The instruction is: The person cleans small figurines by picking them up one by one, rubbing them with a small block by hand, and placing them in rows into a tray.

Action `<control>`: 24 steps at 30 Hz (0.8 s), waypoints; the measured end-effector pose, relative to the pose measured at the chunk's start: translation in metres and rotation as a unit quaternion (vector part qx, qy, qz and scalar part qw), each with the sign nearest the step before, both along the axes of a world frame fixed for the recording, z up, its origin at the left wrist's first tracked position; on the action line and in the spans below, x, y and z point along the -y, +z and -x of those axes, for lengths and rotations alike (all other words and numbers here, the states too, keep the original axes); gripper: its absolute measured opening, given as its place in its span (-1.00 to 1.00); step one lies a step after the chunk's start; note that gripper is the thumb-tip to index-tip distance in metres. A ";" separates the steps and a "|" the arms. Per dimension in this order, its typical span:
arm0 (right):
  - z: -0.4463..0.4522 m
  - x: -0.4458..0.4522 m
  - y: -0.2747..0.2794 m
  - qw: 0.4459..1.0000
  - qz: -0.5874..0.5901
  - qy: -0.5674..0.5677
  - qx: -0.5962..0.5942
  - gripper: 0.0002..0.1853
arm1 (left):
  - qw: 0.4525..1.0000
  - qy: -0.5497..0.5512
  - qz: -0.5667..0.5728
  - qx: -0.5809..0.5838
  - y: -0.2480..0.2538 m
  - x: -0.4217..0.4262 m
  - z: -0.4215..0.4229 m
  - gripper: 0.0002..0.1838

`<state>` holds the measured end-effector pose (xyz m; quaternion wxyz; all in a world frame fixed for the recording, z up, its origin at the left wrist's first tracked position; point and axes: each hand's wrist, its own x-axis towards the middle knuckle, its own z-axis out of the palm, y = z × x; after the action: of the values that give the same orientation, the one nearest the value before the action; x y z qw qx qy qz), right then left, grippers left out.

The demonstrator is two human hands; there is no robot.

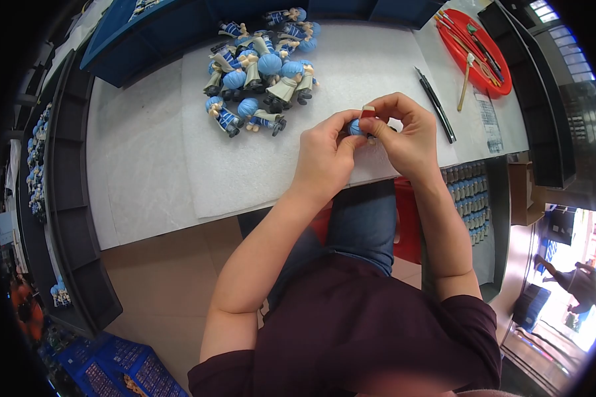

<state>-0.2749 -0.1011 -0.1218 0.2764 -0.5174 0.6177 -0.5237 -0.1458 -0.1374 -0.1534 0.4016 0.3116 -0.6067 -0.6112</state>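
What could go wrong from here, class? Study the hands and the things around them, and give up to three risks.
1. The small blue-haired figure, in the left hand near the worktable's front edge, might slip and drop.
2. The small red-and-cream piece pinched in the right hand is close to the figure's head; a slip could scuff it.
3. The piled figures lie against one another, so moving one may topple or rub others.
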 end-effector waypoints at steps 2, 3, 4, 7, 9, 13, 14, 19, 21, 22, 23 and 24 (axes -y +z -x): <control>0.006 0.009 -0.001 0.999 0.011 -0.026 -0.031 -0.88 | 1.000 0.005 0.004 -0.005 -0.003 0.001 0.001 -0.73; 0.007 0.010 -0.002 0.997 0.020 -0.053 -0.061 -0.88 | 1.000 0.010 0.007 -0.008 -0.004 0.000 0.001 -0.73; 0.006 0.009 0.000 0.996 0.022 -0.055 -0.061 -0.88 | 1.000 0.009 0.009 -0.008 -0.002 0.001 0.002 -0.73; -0.004 -0.001 0.004 0.999 0.010 -0.002 -0.048 -0.87 | 1.000 0.008 0.012 0.005 -0.003 -0.001 -0.001 -0.73; 0.004 0.006 -0.002 0.999 0.001 -0.006 -0.035 -0.87 | 1.000 0.007 0.004 0.004 -0.004 0.001 0.001 -0.73; 0.003 0.005 0.003 0.997 0.045 -0.021 -0.054 -0.87 | 0.999 -0.020 -0.029 0.018 0.002 0.001 -0.003 -0.67; 0.000 0.003 -0.002 0.998 0.029 -0.014 -0.049 -0.87 | 0.999 -0.021 -0.015 0.042 0.001 0.001 -0.003 -0.67; 0.003 0.003 0.004 0.996 0.058 -0.036 -0.055 -0.89 | 0.999 -0.018 -0.007 0.045 0.001 0.003 -0.002 -0.68; 0.003 0.004 -0.005 0.995 0.041 -0.047 -0.081 -0.89 | 0.998 -0.025 -0.002 0.057 0.001 0.002 -0.003 -0.68; 0.006 0.006 -0.008 0.991 0.033 -0.062 -0.111 -0.89 | 0.998 -0.030 -0.001 0.055 0.001 0.001 -0.003 -0.68; 0.013 0.009 -0.007 0.992 0.032 -0.086 -0.085 -0.89 | 0.999 -0.026 -0.008 0.043 0.000 0.000 -0.002 -0.68; 0.010 0.003 -0.001 0.993 0.050 -0.074 -0.078 -0.89 | 0.999 -0.021 -0.015 0.031 0.000 0.001 -0.002 -0.69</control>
<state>-0.2851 -0.1046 -0.1233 0.1616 -0.5227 0.6468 -0.5313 -0.1434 -0.1388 -0.1535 0.3646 0.3234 -0.6165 -0.6184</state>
